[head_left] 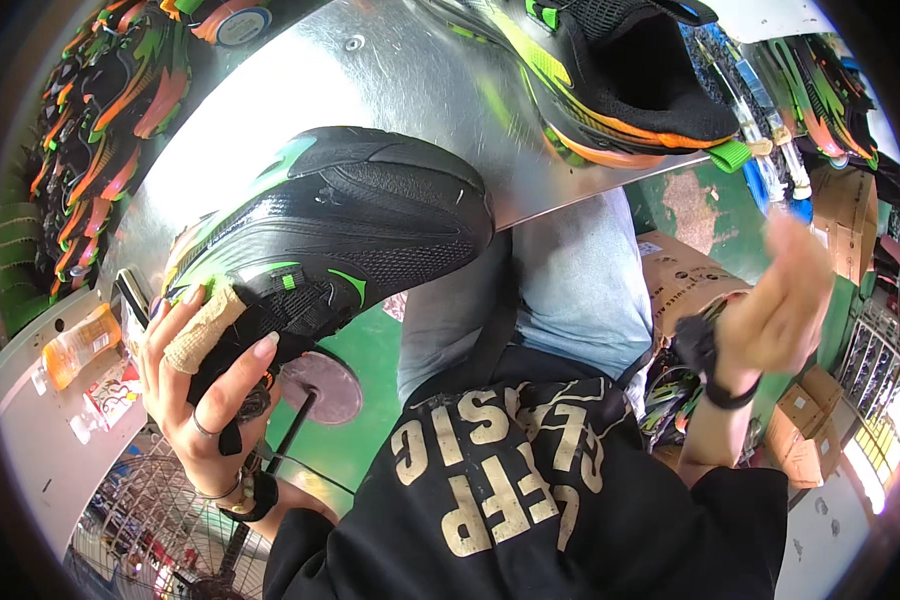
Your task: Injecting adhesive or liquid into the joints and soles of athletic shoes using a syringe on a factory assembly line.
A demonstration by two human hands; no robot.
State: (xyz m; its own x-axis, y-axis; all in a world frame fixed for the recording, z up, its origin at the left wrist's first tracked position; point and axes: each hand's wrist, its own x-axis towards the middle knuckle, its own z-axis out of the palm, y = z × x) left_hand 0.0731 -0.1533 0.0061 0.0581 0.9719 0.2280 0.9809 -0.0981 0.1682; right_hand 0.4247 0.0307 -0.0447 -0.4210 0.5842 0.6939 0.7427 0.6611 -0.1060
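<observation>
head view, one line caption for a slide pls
Left hand grips a black and green sneaker over a metal table; right hand raised, empty.

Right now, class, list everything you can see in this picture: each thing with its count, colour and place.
black shoe: one, black with green marks, on the metal table, held at the left
second shoe: one, black, green and orange, top of table
metal table: one, silver, centre top
shoe stacks: many, orange and green, far left
cardboard boxes: several, brown, right
bottle: one, orange, lower left
fan: one, wire grille, bottom left
left hand: bandaged finger, grips the black shoe
right hand: blurred, raised, empty
</observation>
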